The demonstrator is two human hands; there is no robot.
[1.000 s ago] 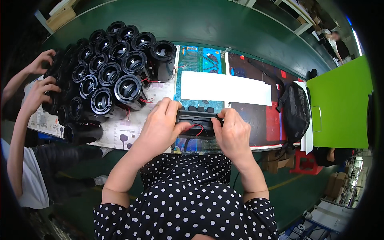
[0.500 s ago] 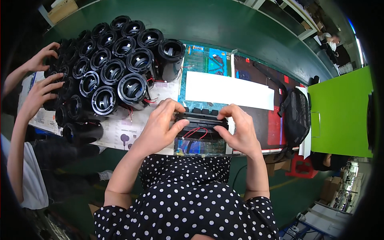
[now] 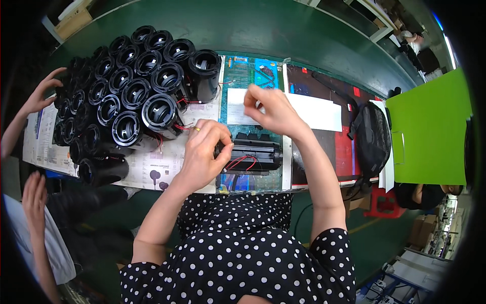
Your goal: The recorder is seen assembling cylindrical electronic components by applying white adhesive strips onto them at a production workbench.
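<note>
The hands are apart. The left hand (image 3: pixel 202 152) curls at the left end of the black housing (image 3: pixel 260 151), which lies on the desk (image 3: pixel 137 173) before the person; the right hand (image 3: pixel 273 110) is raised over the white paper sheet (image 3: pixel 316 112), fingers bent inward. Keeping the housing steady and its red wires (image 3: pixel 244 158) clear of the edges seems wise. The left fingers cover that end; whether they grip it, or whether the right fingers pinch anything, I cannot tell.

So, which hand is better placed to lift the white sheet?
Probably the right hand: it appears over the white sheet, while the left hand is at the left end of the black casing.
</note>
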